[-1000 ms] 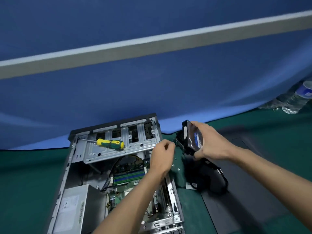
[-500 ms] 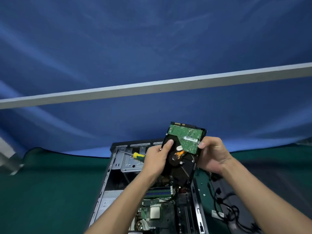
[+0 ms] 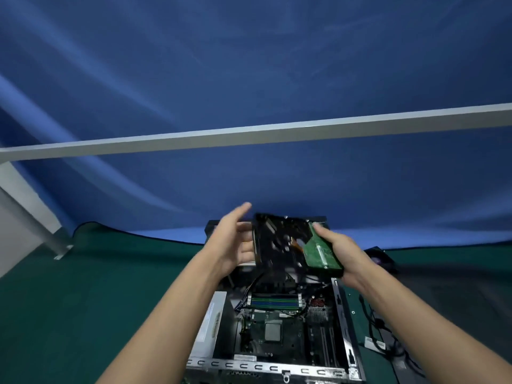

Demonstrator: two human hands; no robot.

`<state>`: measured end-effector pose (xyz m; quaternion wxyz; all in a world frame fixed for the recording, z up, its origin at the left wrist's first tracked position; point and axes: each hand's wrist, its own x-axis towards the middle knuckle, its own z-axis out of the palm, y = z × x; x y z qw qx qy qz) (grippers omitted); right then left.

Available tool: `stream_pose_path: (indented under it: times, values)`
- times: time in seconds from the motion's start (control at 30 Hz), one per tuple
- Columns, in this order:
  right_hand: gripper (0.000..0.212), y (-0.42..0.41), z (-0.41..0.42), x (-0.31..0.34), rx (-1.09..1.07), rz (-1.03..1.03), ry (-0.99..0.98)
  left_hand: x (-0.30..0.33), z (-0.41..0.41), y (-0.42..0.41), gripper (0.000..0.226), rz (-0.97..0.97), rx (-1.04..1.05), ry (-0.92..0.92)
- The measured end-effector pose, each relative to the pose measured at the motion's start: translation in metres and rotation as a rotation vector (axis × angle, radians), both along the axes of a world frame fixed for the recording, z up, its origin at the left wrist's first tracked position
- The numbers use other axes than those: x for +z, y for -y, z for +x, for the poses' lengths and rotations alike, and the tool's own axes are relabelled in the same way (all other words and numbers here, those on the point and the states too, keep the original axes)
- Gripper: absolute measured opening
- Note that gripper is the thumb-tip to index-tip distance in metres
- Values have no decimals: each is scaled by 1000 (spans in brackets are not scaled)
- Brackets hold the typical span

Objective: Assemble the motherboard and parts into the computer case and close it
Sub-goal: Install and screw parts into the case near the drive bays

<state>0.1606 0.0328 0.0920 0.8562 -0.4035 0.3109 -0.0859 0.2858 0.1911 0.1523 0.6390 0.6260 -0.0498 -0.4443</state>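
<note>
At the left, the green tabletop [image 3: 83, 286] is seen bare beside the open computer case [image 3: 342, 314], which lies flat with the motherboard [image 3: 274, 336] already seated inside. The left hand [image 3: 235, 245] is held with fingers straight against the left edge of the hard drive [image 3: 279, 245], steadying rather than clasping it. The drive is held in the air above the far end of the case, circuit side up and tilted. The right hand [image 3: 340, 256] is wrapped round its right edge, so the grip there carries the drive. The step in hand is judged to be drive fitting; next, the drive must be turned and lowered toward the bay, which is hidden behind it. Loose cables [image 3: 374, 331] lie at the right.
</note>
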Motion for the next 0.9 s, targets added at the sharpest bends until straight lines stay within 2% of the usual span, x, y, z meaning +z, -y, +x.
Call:
stream_pose_path:
  times: [0.07, 0.13, 0.17, 0.27, 0.33, 0.4, 0.53, 0.6, 0.67, 0.77, 0.9]
  values:
    - [27, -8, 5, -7, -82, 79, 1, -13, -6, -3, 62, -256, 136, -210]
    - [27, -19, 10, -10, -57, 117, 21, -26, -19, 4, 55, -399, 252, -272]
    - [28, -24, 11, -13, -8, 106, 22, -33, -27, 10, 50, -410, 293, -288]
    - [22, -31, 5, -15, 227, -124, -104, -55, -37, 19, 34, -217, 410, -311]
    - [29, -25, -2, -15, 362, -345, -221, -71, -33, 13, 26, -80, 407, -268]
    - [34, -16, -8, -18, 401, -527, -321, -85, -27, 3, 24, 23, 261, -253]
    - [29, -7, -9, -38, 267, -879, -497, -113, -19, -6, 15, 205, -120, -235]
    - [26, -4, -10, -50, 256, -1104, -606, -125, -19, -5, 15, 278, -203, -240]
    - [21, -2, -13, -61, 288, -1184, -652, -138, -21, -1, 22, 323, -223, -229]
    - [19, 0, -15, -77, 366, -1226, -683, -153, -21, 8, 51, 371, -178, -220]
    - [19, 2, -13, -88, 415, -1368, -713, -164, -13, 21, 35, 337, -179, -254]
